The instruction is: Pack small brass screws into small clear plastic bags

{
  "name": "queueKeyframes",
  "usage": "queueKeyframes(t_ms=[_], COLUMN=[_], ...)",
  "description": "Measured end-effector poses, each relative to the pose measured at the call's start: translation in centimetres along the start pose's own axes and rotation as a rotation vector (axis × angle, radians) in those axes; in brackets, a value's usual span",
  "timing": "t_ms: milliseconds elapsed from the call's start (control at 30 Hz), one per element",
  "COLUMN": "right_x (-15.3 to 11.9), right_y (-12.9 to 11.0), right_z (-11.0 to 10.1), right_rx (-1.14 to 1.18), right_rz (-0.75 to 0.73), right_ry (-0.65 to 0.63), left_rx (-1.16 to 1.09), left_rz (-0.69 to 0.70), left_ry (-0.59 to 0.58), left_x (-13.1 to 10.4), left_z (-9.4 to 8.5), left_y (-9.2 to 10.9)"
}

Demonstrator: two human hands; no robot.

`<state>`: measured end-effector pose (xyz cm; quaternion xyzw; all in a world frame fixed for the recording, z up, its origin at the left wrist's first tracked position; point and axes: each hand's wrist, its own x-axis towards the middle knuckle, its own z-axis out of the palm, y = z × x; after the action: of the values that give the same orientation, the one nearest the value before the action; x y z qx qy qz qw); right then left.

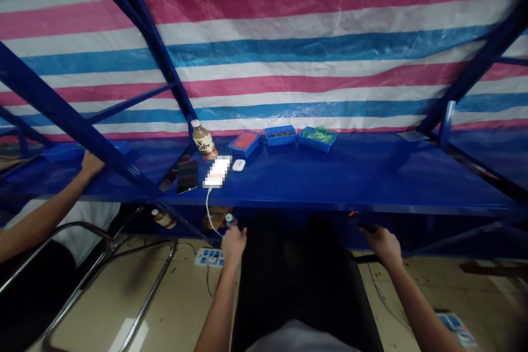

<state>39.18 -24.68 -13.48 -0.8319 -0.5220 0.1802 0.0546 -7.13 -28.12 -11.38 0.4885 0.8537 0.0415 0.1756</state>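
Below the front edge of the blue table (330,176), my left hand (234,242) is closed beside my leg, near a bottle with a pale cap (229,220); what it holds, if anything, I cannot make out. My right hand (383,245) is also closed, around something dark below the table edge, too dim to name. On the table are a lit phone (218,171) with a white cable, a dark phone (187,176), a white case (238,165) and a labelled drink bottle (203,139).
Three blue trays hold a pink item (246,141), small dark parts (281,135) and green plastic (318,136). Blue frame bars (152,44) rise at the left. Another person's arm (61,203) rests there, by a metal chair (144,286). A power strip (209,257) lies below.
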Motion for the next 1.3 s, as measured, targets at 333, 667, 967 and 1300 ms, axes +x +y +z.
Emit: queueKeyframes(t_ms=[333,667,967,1300], right_x=[-4.6,-8.5,-11.2,-12.1], right_y=[1.8,3.1,3.9,4.1], right_z=[-0.6,-0.3,-0.4,-0.1], right_rx=[0.023,-0.041,-0.064,-0.078], right_rz=[0.069,0.069,0.09,0.2], right_ry=[0.074,0.078,0.037,-0.05], left_rx=[-0.099,-0.016,0.161,0.103], left_rz=[-0.002,0.036,-0.061,-0.111], left_ry=[0.071,0.11,0.048,-0.03], left_x=[-2.6,-6.2,-9.4,-9.4], left_z=[0.2,0.3,0.2,0.3], left_y=[-2.3,-3.6,-4.1,-4.6])
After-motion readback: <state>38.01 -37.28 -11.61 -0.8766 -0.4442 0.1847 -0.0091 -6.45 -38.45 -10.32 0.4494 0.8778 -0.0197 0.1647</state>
